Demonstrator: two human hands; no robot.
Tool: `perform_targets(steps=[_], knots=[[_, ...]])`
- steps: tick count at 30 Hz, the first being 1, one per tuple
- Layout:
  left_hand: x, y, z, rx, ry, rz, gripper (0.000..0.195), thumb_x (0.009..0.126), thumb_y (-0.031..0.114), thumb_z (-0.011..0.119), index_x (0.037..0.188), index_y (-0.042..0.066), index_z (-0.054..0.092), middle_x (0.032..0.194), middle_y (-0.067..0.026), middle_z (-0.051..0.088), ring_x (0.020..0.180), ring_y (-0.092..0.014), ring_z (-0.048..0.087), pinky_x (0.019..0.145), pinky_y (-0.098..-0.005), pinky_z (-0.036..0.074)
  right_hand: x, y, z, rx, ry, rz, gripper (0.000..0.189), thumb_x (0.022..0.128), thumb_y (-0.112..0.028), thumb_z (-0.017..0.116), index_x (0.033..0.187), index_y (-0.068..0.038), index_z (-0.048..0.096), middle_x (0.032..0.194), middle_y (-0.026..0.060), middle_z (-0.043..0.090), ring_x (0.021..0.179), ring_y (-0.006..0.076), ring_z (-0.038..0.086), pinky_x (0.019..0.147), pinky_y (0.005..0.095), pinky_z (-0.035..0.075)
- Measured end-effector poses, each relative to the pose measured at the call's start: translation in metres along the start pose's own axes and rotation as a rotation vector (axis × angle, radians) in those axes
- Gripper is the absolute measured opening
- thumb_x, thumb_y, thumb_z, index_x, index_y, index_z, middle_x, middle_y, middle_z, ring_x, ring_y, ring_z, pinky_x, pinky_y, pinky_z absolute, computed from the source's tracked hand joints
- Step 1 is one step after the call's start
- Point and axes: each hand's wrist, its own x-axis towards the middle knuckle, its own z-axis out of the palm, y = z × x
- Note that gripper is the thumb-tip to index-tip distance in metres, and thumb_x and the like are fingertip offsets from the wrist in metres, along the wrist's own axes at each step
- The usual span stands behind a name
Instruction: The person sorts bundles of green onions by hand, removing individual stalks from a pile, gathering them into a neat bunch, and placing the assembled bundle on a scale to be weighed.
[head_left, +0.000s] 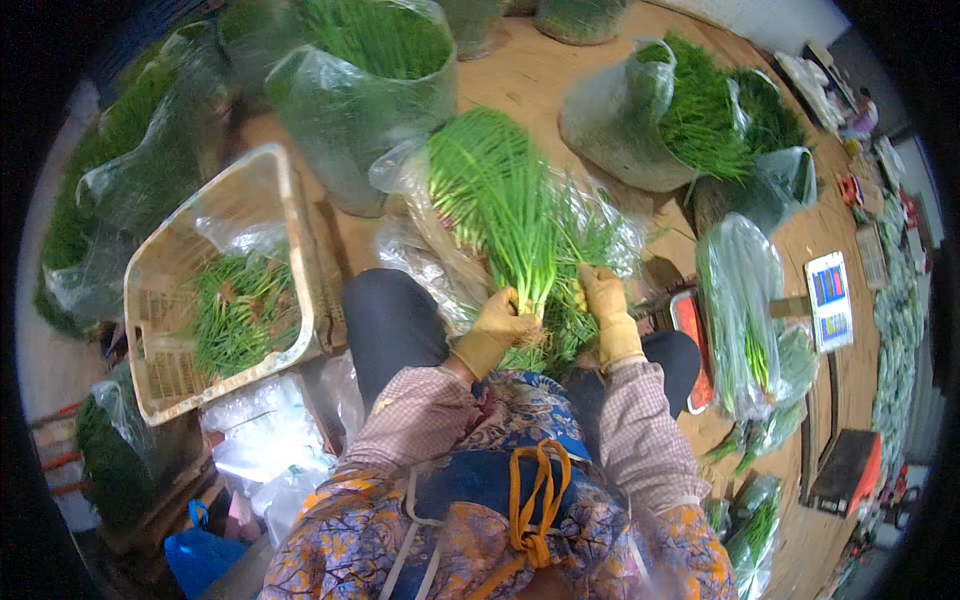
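A bunch of green onions (517, 232) is gripped near its rooted base in my left hand (495, 330), which wears a yellowish glove. The leaves fan upward, away from me. My right hand (604, 304), gloved alike, is just right of the bunch, with its fingers close together by some loose green leaves (577, 315); whether it pinches a leaf is too small to tell. Behind the held bunch, more green onions (472, 165) with pinkish bulbs lie on crumpled clear plastic (427, 247). Loose greens and roots lie between my knees, beneath both hands.
A cream plastic crate (304, 225) holding greens stands at left. Plastic-wrapped bundles (360, 112) of greens stand ahead and another (626, 120) ahead right. At right are a digital scale (701, 352) with its display (829, 300), bagged green onions (739, 315) and a box (844, 472).
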Motion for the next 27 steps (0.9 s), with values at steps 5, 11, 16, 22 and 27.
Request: perform_targets(steps=[5,11,16,22,27], knots=[[-0.028,0.104,-0.009,0.003,0.052,0.21,0.033,0.068,0.011,0.071,0.092,0.003,0.05,0.08,-0.0071,0.059,0.065,-0.015,0.059,0.056,-0.0262,0.049,-0.019,0.012,-0.006,0.368,-0.217,0.171,0.033,0.082,-0.034,0.055,0.076,-0.001,0.058,0.065,0.0083,0.06,0.051,0.0154,0.055,0.046,0.0267,0.043],[-0.12,0.228,-0.091,0.089,0.505,0.898,0.039,0.079,0.017,0.06,0.109,-0.001,0.042,0.103,-0.0172,0.054,0.091,-0.025,0.058,0.072,-0.0323,0.051,-0.008,0.049,0.004,0.583,-0.377,0.239,0.026,0.084,-0.024,0.053,0.088,0.002,0.052,0.072,0.0145,0.062,0.055,0.0186,0.059,0.048,0.0257,0.047],[-0.129,0.22,-0.146,0.182,1.075,0.794,0.042,0.083,0.012,0.054,0.12,0.002,0.038,0.119,-0.0134,0.045,0.109,-0.023,0.046,0.09,-0.0334,0.041,0.006,0.042,-0.017,0.607,-0.414,0.243,0.028,0.085,-0.026,0.054,0.095,0.0,0.054,0.076,0.0121,0.062,0.06,0.0178,0.06,0.052,0.0246,0.048],[-0.03,0.22,-0.063,0.597,0.464,0.402,0.046,0.082,0.015,0.056,0.123,0.005,0.041,0.113,-0.0077,0.05,0.096,-0.014,0.049,0.084,-0.0253,0.038,0.047,0.032,-0.056,0.496,-0.416,0.19,0.023,0.085,-0.002,0.046,0.107,0.001,0.05,0.082,0.011,0.06,0.07,0.0158,0.059,0.064,0.0235,0.048],[0.128,0.132,-0.041,1.63,-0.131,-0.181,0.062,0.074,0.035,0.058,0.127,0.009,0.038,0.118,-0.0217,0.049,0.111,-0.035,0.046,0.094,-0.0388,0.036,0.073,0.107,-0.042,0.011,-0.218,-0.036,0.021,0.084,-0.004,0.049,0.103,-0.001,0.054,0.08,0.0051,0.06,0.072,0.0132,0.058,0.063,0.0246,0.047]])
